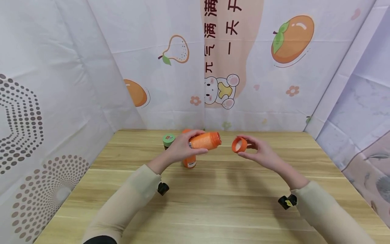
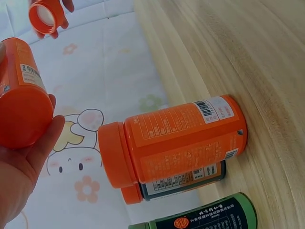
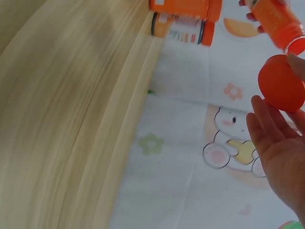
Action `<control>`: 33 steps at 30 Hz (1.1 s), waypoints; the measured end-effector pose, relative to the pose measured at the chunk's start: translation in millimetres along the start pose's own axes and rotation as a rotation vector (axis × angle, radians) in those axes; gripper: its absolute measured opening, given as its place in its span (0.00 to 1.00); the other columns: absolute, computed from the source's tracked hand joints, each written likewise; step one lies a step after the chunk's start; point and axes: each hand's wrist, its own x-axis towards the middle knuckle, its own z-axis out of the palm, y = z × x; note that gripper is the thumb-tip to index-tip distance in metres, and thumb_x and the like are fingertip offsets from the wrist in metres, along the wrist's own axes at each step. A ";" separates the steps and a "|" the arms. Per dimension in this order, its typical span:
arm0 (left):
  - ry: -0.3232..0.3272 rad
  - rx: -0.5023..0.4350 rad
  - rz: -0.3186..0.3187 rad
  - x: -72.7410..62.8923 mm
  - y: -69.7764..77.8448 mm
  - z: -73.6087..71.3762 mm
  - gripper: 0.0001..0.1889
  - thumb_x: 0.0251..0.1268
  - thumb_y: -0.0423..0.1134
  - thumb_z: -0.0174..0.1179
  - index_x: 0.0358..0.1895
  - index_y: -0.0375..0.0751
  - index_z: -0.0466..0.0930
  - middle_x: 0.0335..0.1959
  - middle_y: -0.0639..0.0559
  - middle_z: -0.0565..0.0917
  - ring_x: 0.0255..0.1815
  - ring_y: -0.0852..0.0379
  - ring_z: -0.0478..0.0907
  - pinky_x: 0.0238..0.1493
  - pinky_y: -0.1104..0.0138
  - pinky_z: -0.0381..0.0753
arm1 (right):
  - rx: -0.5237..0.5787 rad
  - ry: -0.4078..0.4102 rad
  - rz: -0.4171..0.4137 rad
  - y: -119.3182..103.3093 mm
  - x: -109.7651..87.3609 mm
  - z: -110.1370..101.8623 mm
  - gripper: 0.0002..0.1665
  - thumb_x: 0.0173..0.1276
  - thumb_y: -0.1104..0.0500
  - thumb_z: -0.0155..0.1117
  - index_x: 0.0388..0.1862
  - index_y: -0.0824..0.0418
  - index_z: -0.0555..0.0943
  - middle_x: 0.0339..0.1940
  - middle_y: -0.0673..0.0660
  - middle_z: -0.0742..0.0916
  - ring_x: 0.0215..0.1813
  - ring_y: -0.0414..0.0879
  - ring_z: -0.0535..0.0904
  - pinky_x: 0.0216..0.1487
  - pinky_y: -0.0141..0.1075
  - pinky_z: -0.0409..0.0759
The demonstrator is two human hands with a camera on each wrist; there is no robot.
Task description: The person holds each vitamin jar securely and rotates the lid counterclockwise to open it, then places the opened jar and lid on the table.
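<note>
My left hand (image 1: 180, 148) grips an orange bottle (image 1: 204, 141) above the table, tipped on its side with its uncapped mouth towards the right. Between the thumb and fingers of my right hand (image 1: 261, 153) is an orange screw cap (image 1: 239, 145), its hollow white inside turned to the bottle. A small gap separates cap and bottle mouth. In the left wrist view the held bottle (image 2: 24, 95) shows its base, and the cap (image 2: 46, 17) appears beyond it. The right wrist view shows the cap's flat top (image 3: 281, 83).
Behind the left hand stands another capped orange bottle (image 2: 186, 138), with a dark-labelled, orange-capped container (image 2: 186, 183) close by. A dark container with a green lid (image 1: 168, 139) stands left of them. The wooden table (image 1: 213, 210) meets a printed white curtain (image 1: 170, 84) at its back edge.
</note>
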 end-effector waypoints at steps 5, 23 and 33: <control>0.015 -0.006 0.042 6.4 -2.3 2.6 0.29 0.53 0.52 0.73 0.59 0.52 0.76 0.45 0.58 0.81 0.38 0.55 0.76 0.36 0.60 0.79 | -0.007 0.040 0.024 13.0 2.1 -7.2 0.35 0.62 0.64 0.71 0.67 0.66 0.70 0.58 0.65 0.79 0.52 0.56 0.78 0.52 0.35 0.77; 0.052 -0.086 -0.015 31.3 -12.5 27.1 0.29 0.55 0.50 0.72 0.60 0.48 0.74 0.48 0.56 0.81 0.40 0.56 0.75 0.40 0.61 0.76 | -0.029 0.075 0.081 32.5 10.4 -17.4 0.33 0.61 0.63 0.72 0.63 0.69 0.72 0.55 0.65 0.80 0.49 0.50 0.76 0.50 0.38 0.75; 0.061 -0.142 -0.013 40.1 -16.1 45.3 0.29 0.55 0.48 0.73 0.59 0.47 0.74 0.47 0.54 0.81 0.41 0.55 0.76 0.41 0.62 0.77 | -0.012 0.078 0.107 45.1 9.5 -18.1 0.33 0.60 0.64 0.72 0.62 0.71 0.71 0.55 0.69 0.79 0.50 0.55 0.76 0.50 0.41 0.75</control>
